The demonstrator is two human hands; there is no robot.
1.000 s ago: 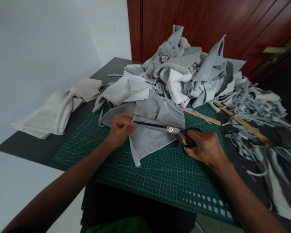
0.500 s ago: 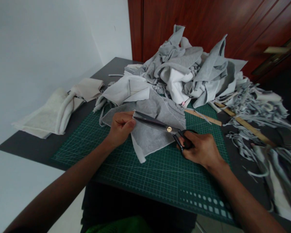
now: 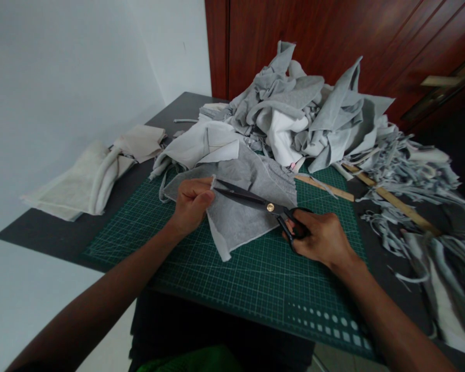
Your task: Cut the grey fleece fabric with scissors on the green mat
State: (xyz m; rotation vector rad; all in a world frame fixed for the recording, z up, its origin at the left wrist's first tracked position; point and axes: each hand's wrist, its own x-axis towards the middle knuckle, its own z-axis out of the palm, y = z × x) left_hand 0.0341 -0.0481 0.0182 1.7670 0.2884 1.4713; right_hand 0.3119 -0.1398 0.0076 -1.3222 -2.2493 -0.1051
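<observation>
Plainly, cream cloths [image 3: 81, 178] lie along the table's [image 3: 50, 237] left edge. The left hand [image 3: 194, 204] pinches the grey cloth [image 3: 238, 227], spread on the green mat [image 3: 251, 284] back from the near edge; scissors [image 3: 270, 207] (blades slightly parted) reach it from the right hand [image 3: 321, 237], closed round their handles. Scraps [image 3: 414, 163] heap toward the right edge.

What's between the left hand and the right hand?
Between the left hand and right hand are black-handled scissors, over grey cloth, in the head view.
</observation>
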